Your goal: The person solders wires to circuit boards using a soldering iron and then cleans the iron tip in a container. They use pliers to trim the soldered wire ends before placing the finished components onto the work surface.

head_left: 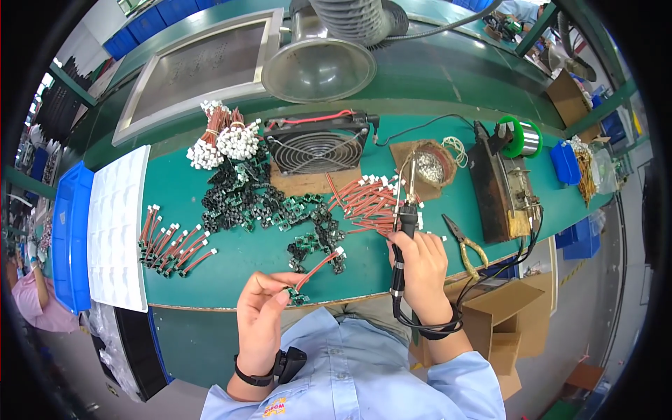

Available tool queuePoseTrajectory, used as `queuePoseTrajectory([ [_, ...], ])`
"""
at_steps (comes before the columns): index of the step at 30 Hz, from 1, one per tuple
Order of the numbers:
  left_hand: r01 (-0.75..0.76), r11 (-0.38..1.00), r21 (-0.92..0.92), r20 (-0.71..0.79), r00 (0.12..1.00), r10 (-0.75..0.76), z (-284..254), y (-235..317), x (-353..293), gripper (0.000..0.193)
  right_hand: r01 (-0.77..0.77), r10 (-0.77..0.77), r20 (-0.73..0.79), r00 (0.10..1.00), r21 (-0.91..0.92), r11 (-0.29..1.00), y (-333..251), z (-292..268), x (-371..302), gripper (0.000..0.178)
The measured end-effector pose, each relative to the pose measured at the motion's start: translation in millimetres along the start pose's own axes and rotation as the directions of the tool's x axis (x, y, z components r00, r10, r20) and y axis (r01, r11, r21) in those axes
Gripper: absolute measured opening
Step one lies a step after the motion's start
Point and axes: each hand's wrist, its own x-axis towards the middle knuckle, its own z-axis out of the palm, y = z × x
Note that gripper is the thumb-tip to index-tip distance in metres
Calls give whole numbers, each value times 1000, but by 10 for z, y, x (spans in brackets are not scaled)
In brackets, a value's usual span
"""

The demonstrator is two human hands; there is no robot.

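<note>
My left hand [259, 318] pinches a small green circuit board [297, 297] at the front edge of the bench. Red wires [318, 269] rise from that board to a white connector. In my right hand [423, 269] is a soldering iron [408, 218], held upright with its tip pointing away from me over a round tin [449, 162] of silvery bits. Its black cable hangs beside my right wrist. Loose red wires with white connectors [367, 203] lie just left of the iron. Beyond my left hand, bare boards [238, 192] are heaped, with black parts on them.
A black fan [318, 143] stands mid-bench, under a metal fume hood [318, 70]. Wired boards [171, 245] lie in rows at left, beside a white tray [115, 224] and blue bin [70, 234]. Pliers [465, 245], a soldering station [500, 189] and a solder wire spool [521, 136] are at right.
</note>
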Motion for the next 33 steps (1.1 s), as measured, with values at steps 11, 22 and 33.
queuePoseTrajectory([
  [11, 5, 1000, 23, -18, 1000, -4, 52, 86, -36, 3, 94, -92, 35, 995, -55, 994, -12, -69, 61, 30],
  [22, 10, 1000, 30, 17, 1000, -11, 98, 141, -104, 5, 87, -83, 106, 991, -29, 996, 25, -150, 89, 23],
  [33, -92, 989, 114, 66, 994, 85, -10, 41, -166, 6, -9, 6, -40, 999, -69, 998, 194, -70, -4, 31],
])
